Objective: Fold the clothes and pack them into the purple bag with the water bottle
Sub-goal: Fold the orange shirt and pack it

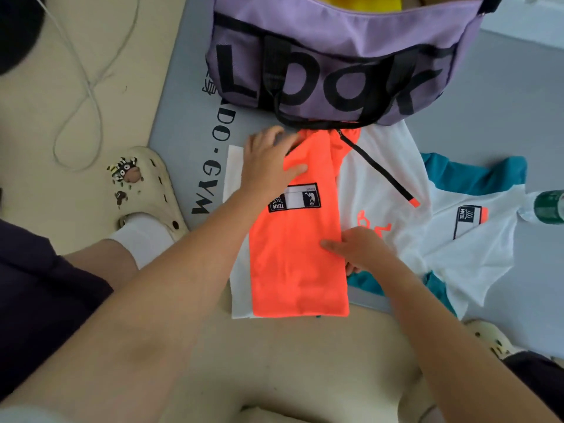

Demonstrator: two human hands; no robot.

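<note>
My forearms reach out from the bottom of the view over the beige floor (290,355) to a grey gym mat (488,102). Nearest me, my right hand (363,248) lies at the right edge of the folded orange garment (296,254); its fingers (331,244) are straight and together on top of the cloth, but the lower ones are tucked out of sight, so I cannot tell whether they pinch the edge. The orange garment lies lengthwise away from me on a white layer (239,285), with a dark label on it whose small print I cannot read. My left hand (268,161) presses flat on the garment's far end, fingers spread and relaxed. To the right a white shirt with teal sleeves (457,257) lies partly spread on the mat, overlapped by the orange piece, and a black drawstring with an orange tip (378,169) trails across it. The water bottle (549,206), green and clear, is cut off at the right edge beside that shirt. My cream clog (152,190) stands at the mat's left edge, a white cable (88,87) looping on the floor beyond. Farthest, the purple bag (335,41) sits open on the mat, its top cropped, something yellow showing inside; its black strap touches the orange garment's far end.
</note>
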